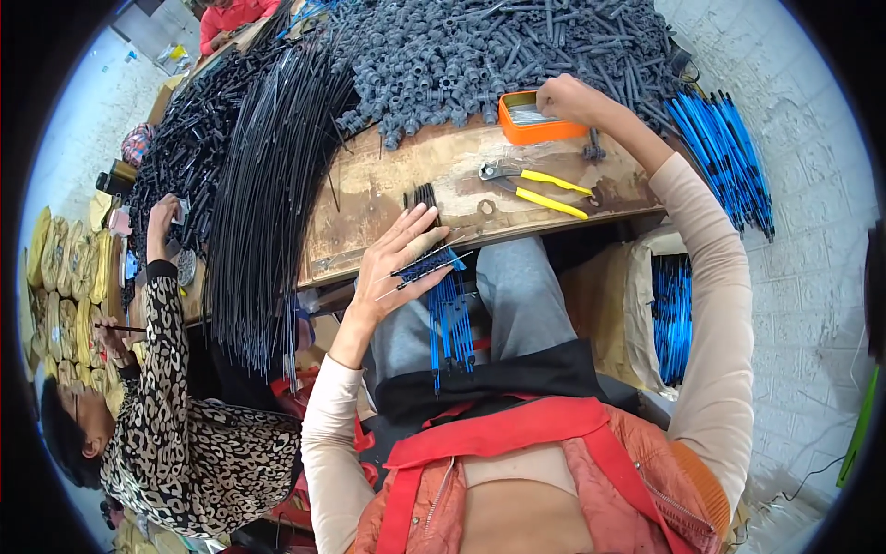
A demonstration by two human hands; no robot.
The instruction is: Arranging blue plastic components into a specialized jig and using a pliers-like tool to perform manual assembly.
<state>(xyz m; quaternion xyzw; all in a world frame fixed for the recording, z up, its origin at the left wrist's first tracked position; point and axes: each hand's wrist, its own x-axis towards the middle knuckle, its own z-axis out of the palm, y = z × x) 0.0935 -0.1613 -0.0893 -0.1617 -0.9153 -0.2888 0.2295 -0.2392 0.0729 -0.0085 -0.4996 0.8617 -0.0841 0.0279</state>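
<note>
Left hand [399, 263]: fingers nearly straight, over blue rods [435, 340] at table's [369, 208] near edge; grip unclear. Right hand [570, 99]: fingers bent together at orange tin [535, 133], farther right; hold cannot be told.

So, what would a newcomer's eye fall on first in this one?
Probably the big heap of grey parts along the bench's far side, with long black rods to its left. Next, the orange tin at the heap's near edge, the right hand at its right end, and the yellow-handled pliers nearer the wearer. The left hand lies over blue pieces at the front edge.
</note>
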